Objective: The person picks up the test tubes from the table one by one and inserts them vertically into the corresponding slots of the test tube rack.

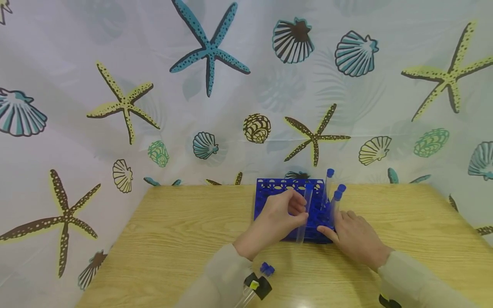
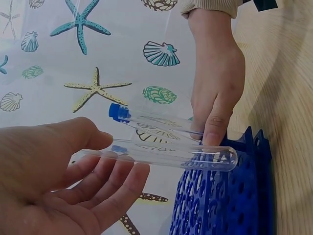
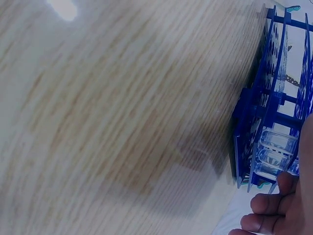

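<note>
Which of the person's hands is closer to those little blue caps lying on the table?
The left hand: it holds a tube by the rack, beyond the blue caps. The right hand is at the rack's right end, farther away to the caps' right.

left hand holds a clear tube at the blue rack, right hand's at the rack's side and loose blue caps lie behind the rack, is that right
Not quite: the head view shows the loose blue caps on the table in front of the blue rack, not behind it. The left hand does hold a clear tube there, with the right hand at the rack's side.
</note>
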{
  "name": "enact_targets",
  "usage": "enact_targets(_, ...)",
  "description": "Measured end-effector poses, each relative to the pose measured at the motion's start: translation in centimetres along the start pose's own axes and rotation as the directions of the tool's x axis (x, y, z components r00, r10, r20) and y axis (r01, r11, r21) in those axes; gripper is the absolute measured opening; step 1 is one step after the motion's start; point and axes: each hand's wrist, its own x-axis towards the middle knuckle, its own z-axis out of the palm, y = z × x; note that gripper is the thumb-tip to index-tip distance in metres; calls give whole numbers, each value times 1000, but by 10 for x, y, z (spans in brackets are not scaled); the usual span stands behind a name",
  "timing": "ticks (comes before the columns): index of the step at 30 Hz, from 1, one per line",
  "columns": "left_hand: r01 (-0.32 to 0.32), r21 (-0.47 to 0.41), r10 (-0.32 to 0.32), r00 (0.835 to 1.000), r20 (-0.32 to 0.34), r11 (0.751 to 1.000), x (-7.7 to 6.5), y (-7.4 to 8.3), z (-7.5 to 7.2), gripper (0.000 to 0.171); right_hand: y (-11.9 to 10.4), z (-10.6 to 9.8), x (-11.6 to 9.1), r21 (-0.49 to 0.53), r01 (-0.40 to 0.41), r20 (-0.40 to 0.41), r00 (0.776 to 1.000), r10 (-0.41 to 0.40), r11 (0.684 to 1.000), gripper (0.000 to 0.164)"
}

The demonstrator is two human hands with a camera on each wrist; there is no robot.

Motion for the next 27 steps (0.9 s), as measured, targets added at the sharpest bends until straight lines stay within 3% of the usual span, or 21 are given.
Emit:
enact_targets(11, -90, 31, 92, 993, -73, 995, 21, 4, 12, 19, 0, -2, 0, 6, 0, 16, 1000, 0, 1000, 81)
enact_targets(20, -99, 57, 106, 985, -138, 994, 32, 6, 20, 20, 1, -1, 0, 5, 10, 3, 1000, -10, 1000, 82)
enact_targets(27, -91, 65, 99, 985, -138, 994, 38, 3, 27, 20, 1, 0, 0, 7, 12, -2, 1000, -12, 1000, 80)
